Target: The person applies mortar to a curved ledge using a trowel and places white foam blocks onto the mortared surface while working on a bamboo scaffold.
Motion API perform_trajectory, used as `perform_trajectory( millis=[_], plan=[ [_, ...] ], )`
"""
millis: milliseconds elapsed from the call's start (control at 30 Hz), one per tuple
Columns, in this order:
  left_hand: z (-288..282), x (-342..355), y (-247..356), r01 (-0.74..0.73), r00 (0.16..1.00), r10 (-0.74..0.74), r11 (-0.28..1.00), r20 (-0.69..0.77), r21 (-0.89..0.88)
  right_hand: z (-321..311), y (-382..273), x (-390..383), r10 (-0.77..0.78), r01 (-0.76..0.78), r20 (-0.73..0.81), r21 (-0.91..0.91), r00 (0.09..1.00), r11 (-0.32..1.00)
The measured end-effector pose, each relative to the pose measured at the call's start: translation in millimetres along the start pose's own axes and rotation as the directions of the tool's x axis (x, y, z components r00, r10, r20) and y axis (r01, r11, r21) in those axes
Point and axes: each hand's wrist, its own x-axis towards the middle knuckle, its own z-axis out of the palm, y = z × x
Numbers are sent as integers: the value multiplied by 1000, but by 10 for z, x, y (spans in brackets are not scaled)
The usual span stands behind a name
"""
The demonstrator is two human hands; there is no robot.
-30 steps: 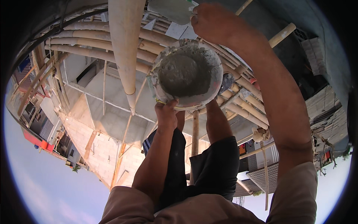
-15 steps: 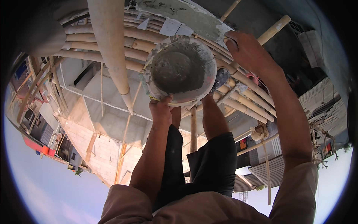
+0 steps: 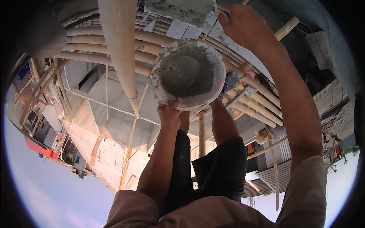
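My left hand (image 3: 169, 113) grips the near rim of a round, mortar-crusted bucket (image 3: 217, 62), thumb over the edge. Wet grey mortar (image 3: 186, 74) lies inside, its surface smooth and rounded in the middle. My right hand (image 3: 249, 28) is raised at the upper right, fingers curled closed beside a grey, mortar-smeared surface (image 3: 182, 10). A small pale bit shows at its fingertips, but what it holds is hidden.
Bamboo poles (image 3: 254, 81) form a scaffold under my feet. A thick upright bamboo pole (image 3: 118, 49) stands left of the bucket. Pale tile pieces (image 3: 178, 29) lie beyond it. A block wall (image 3: 110, 152) and roofs (image 3: 281, 176) lie below.
My right hand has moved up and slightly left along the grey surface, still closed. The bucket and my left hand sit slightly further right in the picture; the whole view has shifted a little.
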Motion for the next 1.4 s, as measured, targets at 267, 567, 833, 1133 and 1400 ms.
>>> perform_trajectory(
  millis=[267, 567, 833, 1133, 1400],
  plan=[
    [156, 3, -11, -3, 1000, 4, 1000, 9, -24, 265, -336, 91, -10, 13, -21, 171, 1000, 985],
    [103, -14, 4, -20, 1000, 20, 1000, 0, -15, -168, -40, 146, -9, -7, 200, 78, 980, 997],
    [70, 26, 31, -6, 1000, 6, 1000, 11, 16, -234, 293, -143, -7, 5, 287, 6, 958, 1000],
    [58, -26, 102, -39, 998, 36, 996, 42, 83, -62, 712, -1612, 233, -264, 166, 199, 958, 944],
    [173, -248, 216, -80, 995, 68, 979, 69, 188, 1332, -149, -1685, 35, -19, 112, -138, 993, 990]
  ],
)
